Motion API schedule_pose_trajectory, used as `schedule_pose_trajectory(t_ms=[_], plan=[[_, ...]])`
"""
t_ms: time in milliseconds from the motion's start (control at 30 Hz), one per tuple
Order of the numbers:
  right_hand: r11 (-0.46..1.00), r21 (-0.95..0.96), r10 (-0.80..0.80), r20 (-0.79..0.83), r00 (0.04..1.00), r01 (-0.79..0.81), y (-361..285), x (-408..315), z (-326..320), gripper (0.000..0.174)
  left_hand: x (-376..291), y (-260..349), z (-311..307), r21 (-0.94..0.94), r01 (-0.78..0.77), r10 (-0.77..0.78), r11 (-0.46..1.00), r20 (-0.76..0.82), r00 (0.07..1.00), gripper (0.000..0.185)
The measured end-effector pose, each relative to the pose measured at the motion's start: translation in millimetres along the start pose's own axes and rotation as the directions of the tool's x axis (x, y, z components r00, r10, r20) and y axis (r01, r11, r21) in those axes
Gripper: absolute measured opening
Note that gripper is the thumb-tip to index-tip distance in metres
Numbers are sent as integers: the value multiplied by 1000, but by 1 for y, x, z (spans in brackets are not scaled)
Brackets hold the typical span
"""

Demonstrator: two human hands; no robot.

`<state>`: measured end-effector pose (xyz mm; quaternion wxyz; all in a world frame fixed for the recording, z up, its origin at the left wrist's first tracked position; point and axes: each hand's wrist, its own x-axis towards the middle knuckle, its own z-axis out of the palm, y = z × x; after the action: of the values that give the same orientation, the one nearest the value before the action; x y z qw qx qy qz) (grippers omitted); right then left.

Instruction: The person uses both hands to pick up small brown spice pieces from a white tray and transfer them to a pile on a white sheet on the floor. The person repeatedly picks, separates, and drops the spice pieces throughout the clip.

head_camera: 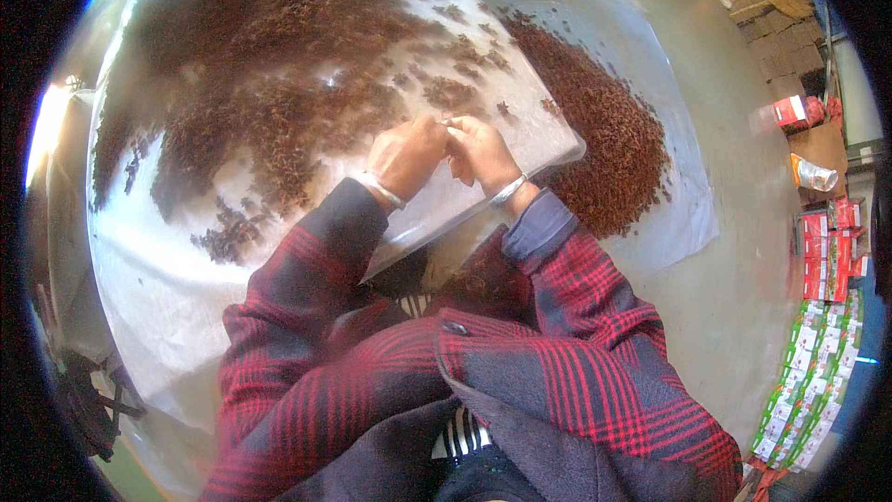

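My left hand [411, 155] and my right hand [482, 153] meet at the fingertips above the near right part of a clear plastic sheet [174, 251]. Something small and pale shows between the fingertips, too small to make out. Both sets of fingers are bent, and a silver-coloured bangle circles each wrist. Dried star-shaped pods, which look like star anise [279, 111], lie spread over the sheet in front of and to the left of my hands. To the right, a heap of smaller reddish-brown pieces [606, 146] rests on another plastic sheet [686, 202].
Red packages [826, 251] and green-and-white packages [805, 383] are stacked along the far right. Above them are a red-and-white container [791, 111], a clear plastic cup or packet [815, 174] and brown cartons [784, 42]. A dark metal frame [104, 404] stands at the lower left.
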<state>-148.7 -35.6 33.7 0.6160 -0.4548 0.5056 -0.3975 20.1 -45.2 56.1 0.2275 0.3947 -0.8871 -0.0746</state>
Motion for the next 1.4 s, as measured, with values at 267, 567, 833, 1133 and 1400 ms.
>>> schedule_pose_trajectory(t_ms=[267, 567, 833, 1133, 1400], plan=[[822, -470, -395, -66, 916, 321, 15, -25, 25, 31, -26, 16, 7, -154, 222, -224, 963, 6, 975, 8], [774, -571, -471, -232, 851, 273, 25, -31, 23, 28, -25, 43, 8, -181, 273, -281, 945, -20, 959, 8], [685, -652, -604, -258, 754, 325, 12, -32, 26, 24, -9, 47, 11, -54, 250, -254, 967, -81, 964, 11], [993, -47, -114, -191, 975, 107, -10, -46, 16, 24, -13, 16, 1, -236, 52, -54, 970, 1, 999, 12], [999, -26, 46, 38, 998, -45, -30, -72, 9, 24, -19, 20, -8, -312, -80, 102, 947, 56, 993, 12]])
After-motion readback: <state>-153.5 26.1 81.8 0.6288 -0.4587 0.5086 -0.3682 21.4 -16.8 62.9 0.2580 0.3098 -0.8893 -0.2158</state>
